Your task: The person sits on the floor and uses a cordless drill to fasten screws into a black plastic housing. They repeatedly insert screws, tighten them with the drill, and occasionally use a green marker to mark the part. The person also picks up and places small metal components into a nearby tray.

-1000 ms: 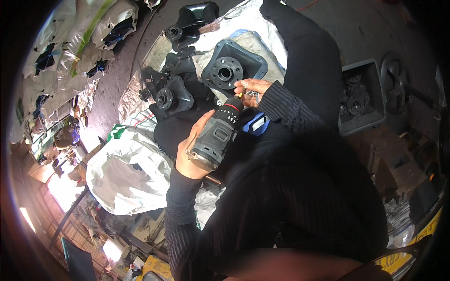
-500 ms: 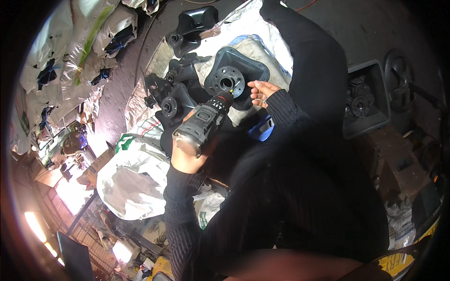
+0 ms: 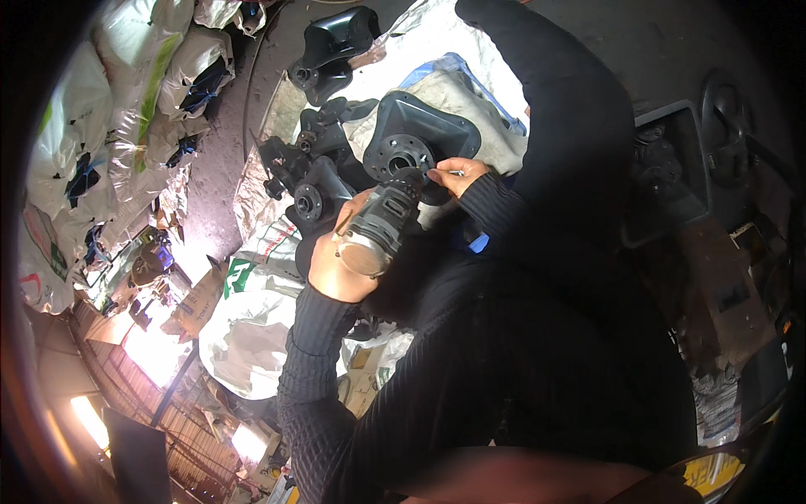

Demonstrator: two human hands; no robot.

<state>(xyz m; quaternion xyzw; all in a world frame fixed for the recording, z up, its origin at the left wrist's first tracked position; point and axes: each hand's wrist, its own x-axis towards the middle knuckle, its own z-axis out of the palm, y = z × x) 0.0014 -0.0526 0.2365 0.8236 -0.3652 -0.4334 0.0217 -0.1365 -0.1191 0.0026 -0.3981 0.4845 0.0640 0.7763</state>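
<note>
Holding one drill (image 3: 384,217) at one flanged part (image 3: 437,126)

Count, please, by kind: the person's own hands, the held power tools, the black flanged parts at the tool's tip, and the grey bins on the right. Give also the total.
Hands: 2 (left hand, right hand)
Power drill: 1
Black flanged part: 1
Grey bin: 1
Total: 5

grey drill (image 3: 379,222) slants, seemingly touching black flange (image 3: 384,154)
</note>
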